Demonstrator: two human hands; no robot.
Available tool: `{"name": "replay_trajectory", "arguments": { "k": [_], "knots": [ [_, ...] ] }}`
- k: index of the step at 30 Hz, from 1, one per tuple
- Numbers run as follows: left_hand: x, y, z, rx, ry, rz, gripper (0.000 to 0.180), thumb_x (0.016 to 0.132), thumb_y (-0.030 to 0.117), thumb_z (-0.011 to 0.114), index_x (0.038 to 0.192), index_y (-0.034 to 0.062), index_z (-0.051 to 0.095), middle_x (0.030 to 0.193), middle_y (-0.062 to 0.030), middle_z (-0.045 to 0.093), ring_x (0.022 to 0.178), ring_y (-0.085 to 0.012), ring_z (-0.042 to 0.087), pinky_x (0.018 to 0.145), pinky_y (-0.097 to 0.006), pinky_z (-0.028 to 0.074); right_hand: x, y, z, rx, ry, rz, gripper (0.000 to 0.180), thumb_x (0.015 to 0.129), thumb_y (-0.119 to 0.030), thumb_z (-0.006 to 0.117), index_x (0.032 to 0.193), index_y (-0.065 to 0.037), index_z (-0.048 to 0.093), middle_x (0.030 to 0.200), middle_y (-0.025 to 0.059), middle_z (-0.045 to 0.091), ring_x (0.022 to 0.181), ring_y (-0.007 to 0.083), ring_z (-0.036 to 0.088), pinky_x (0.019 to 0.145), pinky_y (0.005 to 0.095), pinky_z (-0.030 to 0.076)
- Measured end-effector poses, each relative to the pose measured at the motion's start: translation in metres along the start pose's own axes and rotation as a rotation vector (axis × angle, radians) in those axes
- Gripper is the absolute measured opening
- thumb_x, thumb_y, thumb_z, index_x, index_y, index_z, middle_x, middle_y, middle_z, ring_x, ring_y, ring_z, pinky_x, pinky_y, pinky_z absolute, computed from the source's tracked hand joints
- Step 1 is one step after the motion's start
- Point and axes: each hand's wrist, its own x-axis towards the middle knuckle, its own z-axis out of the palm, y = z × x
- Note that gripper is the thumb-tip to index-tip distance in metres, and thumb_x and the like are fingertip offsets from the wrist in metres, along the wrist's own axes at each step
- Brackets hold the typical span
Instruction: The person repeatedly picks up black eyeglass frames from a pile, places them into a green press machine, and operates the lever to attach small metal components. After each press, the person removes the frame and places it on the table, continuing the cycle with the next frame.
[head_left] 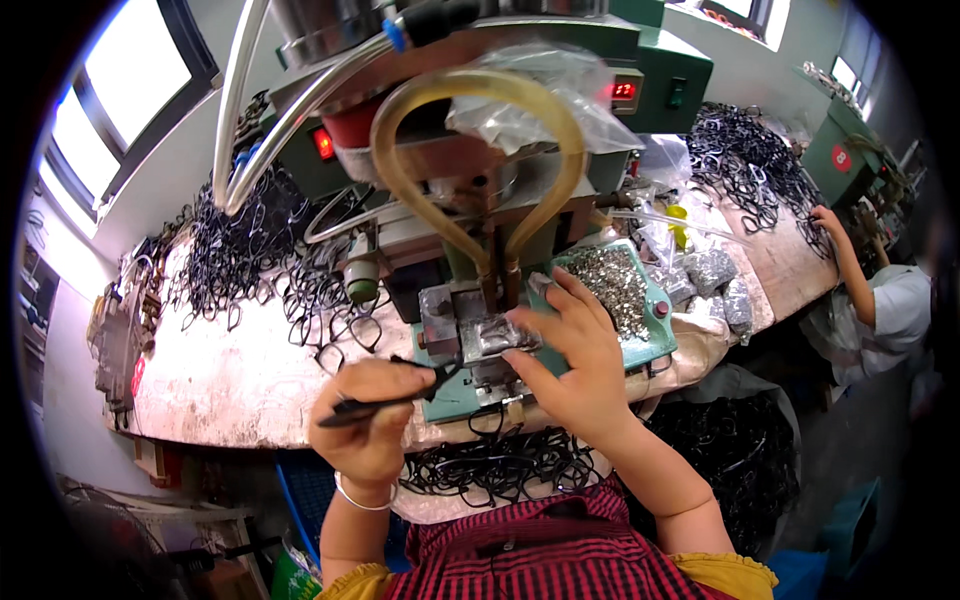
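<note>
My left hand (pixel 368 412) is closed round a black eyeglass frame (pixel 378 402), whose far part reaches to the metal fixture (pixel 490 338) of a green press machine (pixel 455 395). My right hand (pixel 577 362) comes in from the other side with its fingers spread. Its thumb and a fingertip are at the fixture's right edge; whether a tiny part lies between them cannot be made out. Beside the right hand, a tray (pixel 655 325) holds many small metal pieces (pixel 612 290). Two ends of a yellowish hose (pixel 550 110) come down just behind the fixture.
Black eyeglass frames (pixel 245 230) lie heaped at the left, more (pixel 740 165) at the back right, and others (pixel 490 465) in front of me. Grey wrapped bundles (pixel 712 280) lie right of the tray. Another person's arm (pixel 850 265) reaches to the table at far right.
</note>
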Motion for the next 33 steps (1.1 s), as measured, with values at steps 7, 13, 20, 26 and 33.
{"name": "replay_trajectory", "arguments": {
  "k": [7, 13, 20, 26, 33],
  "knots": [
    [-0.003, -0.018, 0.005, 0.174, -0.207, 0.240, 0.013, 0.089, 0.015, 0.067, 0.092, 0.0024, 0.068, 0.087, -0.0147, 0.072, 0.072, -0.0229, 0.066, 0.065, -0.032, 0.047, 0.013, 0.027, -0.001, 0.178, -0.086, -0.140, 0.020, 0.072, -0.016, 0.078, 0.090, -0.010, 0.072, 0.108, 0.0136, 0.065, 0.110, 0.0319, 0.060, 0.087, 0.0411, 0.052],
    [0.003, -0.021, 0.018, 0.342, -0.501, 0.390, 0.022, 0.074, 0.021, 0.078, 0.093, 0.0113, 0.075, 0.096, -0.0020, 0.073, 0.074, -0.0200, 0.056, 0.079, -0.040, 0.052, 0.005, 0.049, -0.015, 0.069, 0.267, 0.014, 0.015, 0.071, -0.005, 0.078, 0.084, -0.004, 0.070, 0.090, 0.0105, 0.070, 0.089, 0.0284, 0.068, 0.081, 0.0362, 0.053],
    [0.003, -0.031, 0.023, 0.326, -0.569, 0.390, 0.021, 0.073, 0.018, 0.079, 0.092, 0.0097, 0.075, 0.096, -0.0039, 0.072, 0.071, -0.0206, 0.054, 0.078, -0.040, 0.051, -0.032, 0.106, -0.021, -0.271, 0.246, 0.192, 0.008, 0.080, -0.009, 0.072, 0.087, -0.005, 0.072, 0.088, 0.0115, 0.069, 0.087, 0.0300, 0.065, 0.080, 0.0402, 0.051],
    [-0.003, -0.020, 0.020, 0.415, -0.556, 0.326, 0.021, 0.074, 0.017, 0.080, 0.094, 0.0112, 0.075, 0.100, -0.0051, 0.073, 0.076, -0.0209, 0.055, 0.087, -0.042, 0.052, -0.018, 0.117, 0.011, -0.592, -0.096, 0.074, 0.020, 0.079, -0.017, 0.068, 0.098, -0.011, 0.065, 0.126, 0.0158, 0.057, 0.124, 0.0346, 0.051, 0.081, 0.0450, 0.052],
    [-0.049, -0.008, -0.060, 0.788, 0.366, -0.035, 0.015, 0.085, 0.002, 0.065, 0.100, -0.0019, 0.065, 0.106, -0.0134, 0.067, 0.106, -0.0272, 0.061, 0.096, -0.037, 0.044, -0.037, 0.124, -0.015, -0.010, 0.222, 0.416, 0.008, 0.089, -0.006, 0.064, 0.091, 0.000, 0.068, 0.092, 0.0054, 0.067, 0.084, 0.0140, 0.061, 0.075, 0.0252, 0.047]
  ]
}}
